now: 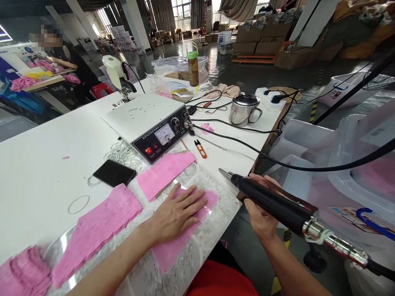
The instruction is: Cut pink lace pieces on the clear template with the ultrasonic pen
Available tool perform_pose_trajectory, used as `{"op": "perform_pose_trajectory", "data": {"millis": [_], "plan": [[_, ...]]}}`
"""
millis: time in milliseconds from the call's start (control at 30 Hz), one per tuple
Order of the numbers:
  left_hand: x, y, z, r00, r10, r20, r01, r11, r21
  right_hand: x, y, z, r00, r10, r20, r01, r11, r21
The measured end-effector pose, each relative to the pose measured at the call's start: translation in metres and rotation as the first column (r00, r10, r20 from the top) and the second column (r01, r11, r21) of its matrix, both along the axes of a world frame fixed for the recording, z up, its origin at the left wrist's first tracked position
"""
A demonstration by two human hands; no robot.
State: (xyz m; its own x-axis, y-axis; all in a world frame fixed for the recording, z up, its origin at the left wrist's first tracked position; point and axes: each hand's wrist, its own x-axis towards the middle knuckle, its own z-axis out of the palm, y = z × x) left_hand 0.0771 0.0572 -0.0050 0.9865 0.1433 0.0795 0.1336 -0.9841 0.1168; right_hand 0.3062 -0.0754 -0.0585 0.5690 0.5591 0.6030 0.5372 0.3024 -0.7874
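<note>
My left hand (177, 211) lies flat, fingers spread, on a pink fabric piece (168, 253) over a scuffed clear sheet (212, 238). My right hand (262, 213) is wrapped around a black handheld ultrasonic cutter (271, 201), its metal tip pointing left, apart from the fabric. Beyond my left hand is another pink fabric strip (163, 172). To its left lie a stack of cut pink pieces (101, 230) and a further pink pile (26, 271). The black ultrasonic control box (163, 133) stands behind, with a dial and red switch.
Orange thread snips (200, 149), a black phone (114, 172) and tangled elastic bands (123, 154) lie on the white table (37, 164). A steel mug (245, 110) and green-lidded bottle (193, 68) stand farther back. The cutter's cable crosses the right side above plastic bins (296, 137). A person sits far left.
</note>
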Motion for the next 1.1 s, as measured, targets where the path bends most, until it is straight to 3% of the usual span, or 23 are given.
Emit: {"op": "perform_pose_trajectory", "data": {"millis": [133,267,400,567,733,1100], "plan": [[0.0,-0.001,0.0,1.0,0.004,0.011,-0.005,1.0,0.016,-0.007,0.01,0.003,0.984,0.022,-0.178,0.001,0.992,0.128],[0.0,-0.001,-0.001,1.0,0.0,0.017,-0.001,0.999,0.036,-0.008,0.026,0.009,0.967,0.053,-0.249,0.007,0.972,0.236],[-0.001,-0.002,-0.001,1.0,0.008,0.011,-0.008,1.0,0.028,0.001,0.038,0.027,0.943,0.045,-0.33,0.066,0.945,0.32],[-0.001,-0.002,-0.001,1.0,0.005,0.0,-0.005,0.999,0.035,0.011,0.032,0.059,0.857,0.271,-0.439,-0.058,0.895,0.442],[0.0,-0.003,-0.002,1.0,0.008,-0.018,-0.007,0.998,0.057,0.007,0.024,0.073,0.796,0.397,-0.458,-0.187,0.88,0.438],[0.0,-0.003,-0.004,0.999,0.024,-0.029,-0.024,1.0,-0.006,0.005,0.028,0.073,0.791,0.429,-0.437,-0.243,0.875,0.42]]}}
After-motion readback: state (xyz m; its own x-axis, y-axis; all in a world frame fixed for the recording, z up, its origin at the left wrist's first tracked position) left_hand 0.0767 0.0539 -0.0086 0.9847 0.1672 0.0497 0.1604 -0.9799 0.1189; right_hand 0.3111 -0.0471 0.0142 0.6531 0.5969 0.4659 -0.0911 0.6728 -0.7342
